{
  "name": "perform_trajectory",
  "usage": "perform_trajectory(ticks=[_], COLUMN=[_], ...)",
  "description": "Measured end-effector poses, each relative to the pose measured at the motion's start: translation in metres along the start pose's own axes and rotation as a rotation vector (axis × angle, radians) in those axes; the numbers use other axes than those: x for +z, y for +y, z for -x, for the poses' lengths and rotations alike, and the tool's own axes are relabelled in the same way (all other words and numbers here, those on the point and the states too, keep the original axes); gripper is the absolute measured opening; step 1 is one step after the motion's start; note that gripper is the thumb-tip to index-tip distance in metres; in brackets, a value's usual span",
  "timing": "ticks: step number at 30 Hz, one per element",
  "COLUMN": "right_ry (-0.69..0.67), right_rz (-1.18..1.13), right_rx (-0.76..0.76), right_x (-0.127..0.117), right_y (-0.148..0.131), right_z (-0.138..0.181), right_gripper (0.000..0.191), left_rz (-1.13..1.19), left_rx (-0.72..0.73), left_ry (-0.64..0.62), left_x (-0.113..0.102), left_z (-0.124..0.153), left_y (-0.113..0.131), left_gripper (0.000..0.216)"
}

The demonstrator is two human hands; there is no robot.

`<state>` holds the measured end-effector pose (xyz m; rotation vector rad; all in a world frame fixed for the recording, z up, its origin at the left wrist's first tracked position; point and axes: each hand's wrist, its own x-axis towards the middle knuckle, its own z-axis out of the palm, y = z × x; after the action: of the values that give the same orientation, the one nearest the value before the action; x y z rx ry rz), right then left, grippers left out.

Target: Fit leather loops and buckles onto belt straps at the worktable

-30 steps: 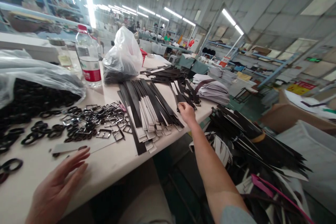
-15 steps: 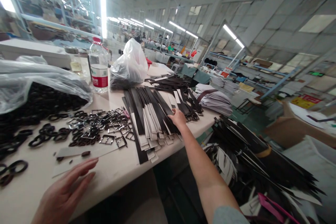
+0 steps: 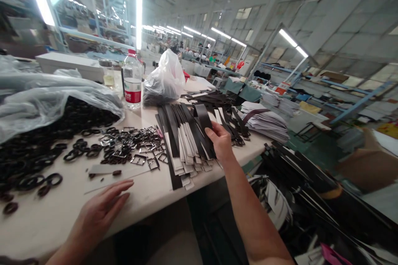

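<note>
Between the thumb and fingers of my right hand (image 3: 220,137) is the near end of a black strap (image 3: 202,116), lifted and bending up off the pile. Under and beside it lies a fanned pile of black straps (image 3: 186,136) with pale undersides. My left hand (image 3: 104,205) rests at the table's near edge, fingers stretched out, holding nothing. Just beyond its fingertips are a pale strip (image 3: 105,169) and a small dark loop (image 3: 117,172). Metal buckles (image 3: 137,143) lie heaped between my hands, left of the straps.
Dark rings (image 3: 31,149) spill from a clear plastic bag (image 3: 90,87) on the left. A bottle (image 3: 132,80) and a knotted white bag (image 3: 164,76) stand behind the buckles. At right are stacked pale sheets (image 3: 264,122) and, below table level, bundled dark strips (image 3: 298,165).
My right hand has taken the end of a black strap and raised it from the pile. My left hand stays resting by the table edge. The view has swung slightly left.
</note>
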<state>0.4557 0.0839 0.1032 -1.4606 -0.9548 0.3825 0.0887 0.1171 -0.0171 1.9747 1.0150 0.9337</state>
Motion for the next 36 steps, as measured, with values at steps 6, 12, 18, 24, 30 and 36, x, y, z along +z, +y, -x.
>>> perform_trajectory(ticks=[6, 12, 18, 24, 30, 36], right_ry=[-0.262, -0.632, -0.726, -0.884, -0.486, -0.632], right_rz=[-0.052, 0.122, 0.304, 0.506, 0.581, 0.265], right_rx=[-0.155, -0.119, -0.013, 0.104, -0.148, -0.259], right_x=[0.004, -0.005, -0.042, -0.068, -0.027, 0.069], right_y=[-0.033, -0.019, 0.006, 0.013, 0.011, -0.007], right_z=[0.099, 0.160, 0.169, 0.149, 0.159, 0.202], right_gripper=[0.031, 0.023, 0.020, 0.020, 0.025, 0.038], left_rz=[0.636, 1.204, 0.992, 0.839, 0.975, 0.992], left_rx=[-0.251, -0.359, -0.540, -0.578, -0.732, -0.710], left_ry=[-0.226, 0.050, 0.382, 0.370, 0.219, 0.078], left_x=[0.009, -0.016, -0.056, -0.068, -0.042, -0.014], left_z=[-0.003, -0.020, -0.005, 0.028, 0.051, 0.062], left_y=[0.055, 0.083, 0.056, 0.037, 0.047, 0.062], left_gripper=[0.056, 0.073, 0.028, 0.032, 0.045, 0.057])
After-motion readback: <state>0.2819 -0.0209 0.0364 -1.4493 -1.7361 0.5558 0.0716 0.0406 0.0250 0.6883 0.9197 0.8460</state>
